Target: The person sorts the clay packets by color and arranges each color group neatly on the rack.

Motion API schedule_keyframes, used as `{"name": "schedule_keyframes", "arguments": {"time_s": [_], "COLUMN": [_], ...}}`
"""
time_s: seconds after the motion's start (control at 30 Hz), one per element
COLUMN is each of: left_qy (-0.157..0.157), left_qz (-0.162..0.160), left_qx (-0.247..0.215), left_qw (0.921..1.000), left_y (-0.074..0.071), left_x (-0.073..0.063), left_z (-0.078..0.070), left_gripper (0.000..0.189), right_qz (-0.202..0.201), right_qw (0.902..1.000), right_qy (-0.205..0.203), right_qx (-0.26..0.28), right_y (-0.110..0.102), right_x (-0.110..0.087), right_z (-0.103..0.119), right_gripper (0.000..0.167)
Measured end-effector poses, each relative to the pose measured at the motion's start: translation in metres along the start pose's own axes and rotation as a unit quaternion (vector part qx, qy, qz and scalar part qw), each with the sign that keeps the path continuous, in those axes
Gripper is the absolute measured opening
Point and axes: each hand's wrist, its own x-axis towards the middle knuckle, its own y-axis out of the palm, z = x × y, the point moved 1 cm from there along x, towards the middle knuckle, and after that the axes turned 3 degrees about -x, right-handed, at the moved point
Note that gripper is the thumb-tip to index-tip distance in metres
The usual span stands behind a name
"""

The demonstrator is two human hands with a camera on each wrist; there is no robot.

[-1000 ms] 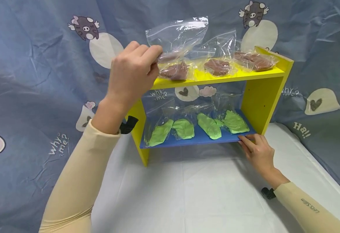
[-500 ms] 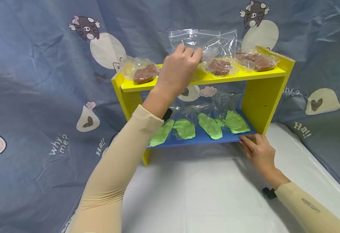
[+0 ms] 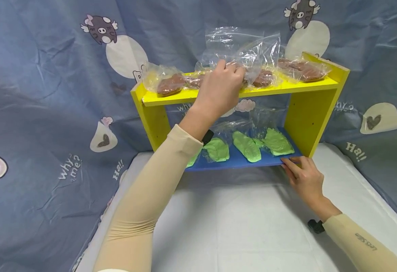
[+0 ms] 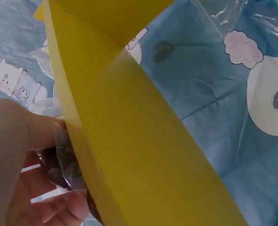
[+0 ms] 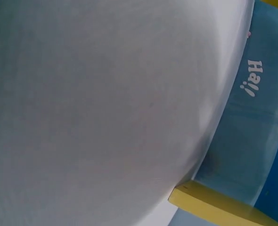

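Observation:
On the yellow upper board (image 3: 157, 99) of a small shelf, my left hand (image 3: 220, 88) grips a clear zip bag (image 3: 232, 39) with a brown lump inside. The left wrist view has the thumb and fingers around this bag's dark lump (image 4: 52, 165), right at the board's front edge. Other bags of brown lumps (image 3: 171, 85) lie to both sides of the hand. My right hand (image 3: 305, 179) pinches the front edge of the blue lower board (image 3: 207, 165) near its right end. Bags of light green pieces (image 3: 246, 146) rest on that board; my left forearm partly hides the leftmost.
Yellow side panels (image 3: 307, 117) bound the shelf, with a raised lip at each upper end. It stands on a white-covered table (image 3: 239, 219). A blue printed cloth (image 3: 48, 94) hangs behind and at the sides. The right wrist view shows a yellow panel end (image 5: 214, 205).
My left hand has carried the zip bag rightward from the left part of the upper board, then slightly down toward the middle. My right hand has stayed at the blue board.

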Motion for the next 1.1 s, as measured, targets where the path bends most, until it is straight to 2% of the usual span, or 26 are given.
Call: {"name": "schedule_keyframes", "arguments": {"time_s": [0.27,0.47,0.77,0.9,1.03,1.1], "left_qy": [0.012,0.005,-0.010,-0.028,-0.051,-0.050], "left_qz": [0.031,0.051,0.071,0.055,0.011,-0.019], "left_qx": [0.047,0.041,0.029,0.011,-0.009,-0.019], "left_qw": [0.9983,0.9978,0.9970,0.9980,0.9986,0.9984], "left_y": [0.009,0.015,0.022,0.027,0.032,0.034], "left_x": [0.000,-0.004,-0.004,-0.006,-0.012,-0.016], "left_z": [-0.001,-0.002,-0.004,-0.008,-0.007,-0.007], "left_gripper": [0.051,0.048,0.067,0.063,0.052,0.049], "right_qz": [0.005,0.003,0.001,-0.004,-0.005,-0.003], "right_qw": [1.0000,1.0000,1.0000,1.0000,1.0000,1.0000], "right_qy": [0.002,-0.003,0.003,-0.001,-0.004,-0.007], "right_qx": [0.002,0.005,0.003,0.000,0.003,0.002], "right_y": [0.001,0.004,0.004,0.002,0.004,0.004], "right_x": [0.003,0.000,0.000,-0.004,-0.006,-0.008], "right_z": [0.001,0.002,0.002,-0.001,-0.002,-0.002], "right_gripper": [0.030,0.031,0.032,0.033,0.033,0.031]}}
